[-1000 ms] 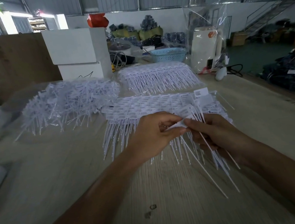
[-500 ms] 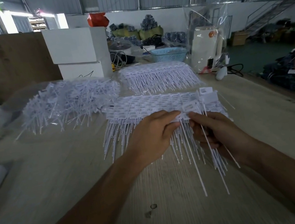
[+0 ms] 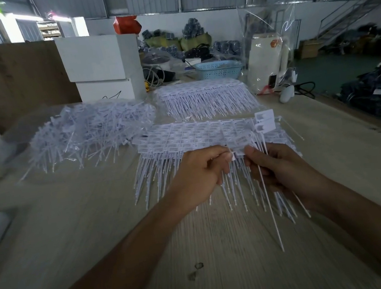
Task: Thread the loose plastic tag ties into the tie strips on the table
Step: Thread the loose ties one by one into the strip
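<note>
Two hands meet over the near tie strip (image 3: 198,136) at the middle of the wooden surface (image 3: 86,232). The left hand (image 3: 199,179) pinches a tag head with thumb and forefinger; the right hand (image 3: 283,170) has its fingers clenched around a bundle of loose ties (image 3: 270,204) hanging toward six o'clock. A second strip (image 3: 204,93) lies at twelve o'clock, a loose pile (image 3: 89,131) at ten.
</note>
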A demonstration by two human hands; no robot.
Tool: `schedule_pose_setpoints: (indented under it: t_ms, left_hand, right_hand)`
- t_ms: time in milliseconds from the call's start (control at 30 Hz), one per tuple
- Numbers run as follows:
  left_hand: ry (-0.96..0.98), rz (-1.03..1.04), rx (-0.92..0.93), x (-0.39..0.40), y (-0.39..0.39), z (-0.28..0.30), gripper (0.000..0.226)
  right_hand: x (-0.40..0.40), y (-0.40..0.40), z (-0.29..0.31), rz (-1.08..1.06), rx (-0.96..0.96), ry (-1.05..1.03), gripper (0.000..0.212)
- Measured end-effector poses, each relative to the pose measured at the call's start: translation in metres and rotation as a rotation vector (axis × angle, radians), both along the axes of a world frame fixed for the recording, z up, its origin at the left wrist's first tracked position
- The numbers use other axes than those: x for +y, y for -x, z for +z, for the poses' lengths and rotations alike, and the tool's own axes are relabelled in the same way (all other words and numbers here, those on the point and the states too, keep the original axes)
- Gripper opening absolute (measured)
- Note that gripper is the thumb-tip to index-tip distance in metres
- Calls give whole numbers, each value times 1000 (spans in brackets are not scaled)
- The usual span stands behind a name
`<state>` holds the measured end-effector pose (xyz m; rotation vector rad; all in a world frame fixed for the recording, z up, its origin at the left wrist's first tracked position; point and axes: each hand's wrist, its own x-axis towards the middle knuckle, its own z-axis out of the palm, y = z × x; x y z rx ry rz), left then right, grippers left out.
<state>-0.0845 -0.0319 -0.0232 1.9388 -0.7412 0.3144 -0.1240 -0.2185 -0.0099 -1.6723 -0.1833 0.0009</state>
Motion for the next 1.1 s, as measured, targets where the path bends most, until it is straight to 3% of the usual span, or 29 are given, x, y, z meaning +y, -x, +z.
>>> schedule_pose_setpoints:
  t_ms: [200,433,767,1100]
  left_hand:
    - [187,-117,242,1,-3,-2,33]
    - [266,-132,250,1,-4,-2,25]
    - [538,-320,456,4,-3,0,20]
    - [426,-326,500,11,-7,1,26]
  right_hand:
    - [2,1,-1,-18,-76,55,25]
    - [6,2,1,-50,-54,41,37]
    - [1,0,-1,-20,-5,9,35]
    - [-2,2,2,17,80,-26,31]
